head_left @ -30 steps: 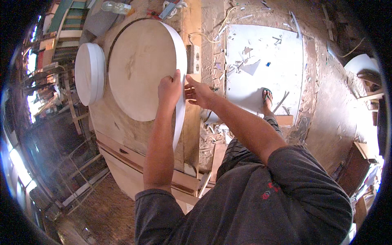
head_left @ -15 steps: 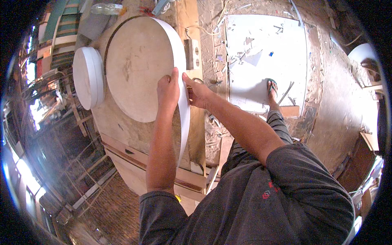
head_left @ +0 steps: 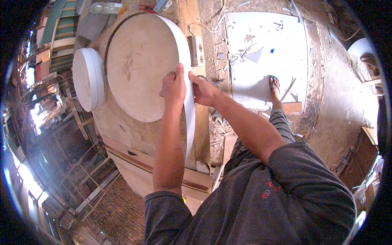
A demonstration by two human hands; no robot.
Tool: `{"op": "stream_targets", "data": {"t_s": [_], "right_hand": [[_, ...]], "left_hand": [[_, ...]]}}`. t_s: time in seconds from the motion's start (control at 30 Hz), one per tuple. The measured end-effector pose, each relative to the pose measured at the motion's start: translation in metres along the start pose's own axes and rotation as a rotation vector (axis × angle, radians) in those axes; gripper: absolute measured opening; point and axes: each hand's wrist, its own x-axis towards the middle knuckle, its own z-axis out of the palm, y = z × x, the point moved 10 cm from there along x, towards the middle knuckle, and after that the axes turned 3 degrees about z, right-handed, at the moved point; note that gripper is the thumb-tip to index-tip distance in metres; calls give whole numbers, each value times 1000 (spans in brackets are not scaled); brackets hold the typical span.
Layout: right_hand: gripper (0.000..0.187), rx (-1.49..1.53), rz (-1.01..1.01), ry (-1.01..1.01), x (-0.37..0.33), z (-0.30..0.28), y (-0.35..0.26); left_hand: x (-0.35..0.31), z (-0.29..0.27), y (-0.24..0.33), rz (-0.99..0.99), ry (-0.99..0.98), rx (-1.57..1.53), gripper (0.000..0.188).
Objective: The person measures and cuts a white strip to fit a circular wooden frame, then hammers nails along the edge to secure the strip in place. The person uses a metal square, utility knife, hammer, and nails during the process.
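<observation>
A large round wooden disc (head_left: 143, 61) lies on the workbench, with a white edging strip (head_left: 183, 45) bent along its right rim. The strip's near end (head_left: 190, 130) hangs away from the disc as a loose tail. My left hand (head_left: 174, 89) is closed at the disc's near right rim, its fingers curled over the top face and its thumb stretched along the strip. Across the strip, my right hand (head_left: 204, 90) pinches it from the outer side, thumb up; its other fingers are partly hidden. Beside the disc stands a smaller round piece (head_left: 85, 79) with white edging.
A block with holes (head_left: 197, 51) sits on the bench's right edge, by a cable (head_left: 204, 27). A clear plastic bottle (head_left: 107, 7) lies at the far end. On the floor to the right, a white sheet (head_left: 261, 81) carries offcuts, and my sandalled foot (head_left: 274, 83) rests on it.
The view has shifted slightly, so the bench and disc appear a little further right. Both hands keep their hold at about the same place on the strip.
</observation>
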Motion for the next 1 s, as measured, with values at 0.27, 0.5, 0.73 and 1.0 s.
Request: {"op": "stream_targets", "data": {"t_s": [0.27, 0.5, 0.73, 1.0], "right_hand": [[78, -381, -91, 247, -27, -17, -45], [72, -492, 43, 282, -35, -1, -51], [73, -464, 99, 252, -24, -8, -44], [64, -388, 71, 223, -9, -14, -34]], "left_hand": [[-9, -8, 42, 111, 5, 250, 69], [3, -14, 61, -75, -97, 534, 68], [1, -13, 64, -166, -47, 589, 65], [7, -8, 48, -218, -59, 593, 64]]}}
